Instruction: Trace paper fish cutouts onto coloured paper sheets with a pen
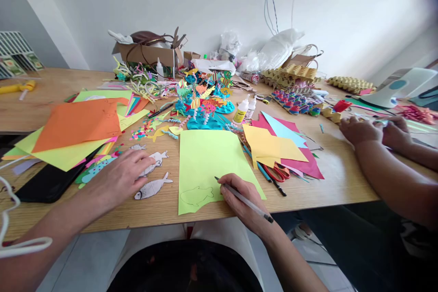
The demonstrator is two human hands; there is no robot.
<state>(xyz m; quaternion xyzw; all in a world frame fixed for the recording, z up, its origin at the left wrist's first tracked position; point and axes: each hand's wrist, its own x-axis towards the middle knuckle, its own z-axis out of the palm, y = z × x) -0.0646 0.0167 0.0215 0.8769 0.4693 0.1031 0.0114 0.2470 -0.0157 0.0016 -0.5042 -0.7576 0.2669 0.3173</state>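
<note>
My right hand grips a pen with a clear barrel and dark ends, resting at the lower right of a light green sheet of paper. A fish outline is drawn near that sheet's lower left. To the left, my left hand lies with its fingers loosely stretched over white paper fish cutouts. One fish cutout sits just below the fingertips, and another fish cutout is partly covered by them.
Orange paper tops a stack at left, beside a black phone. Glue bottles stand behind the green sheet, near a colourful fish craft. Scissors lie under yellow paper. Another person's hands work at right.
</note>
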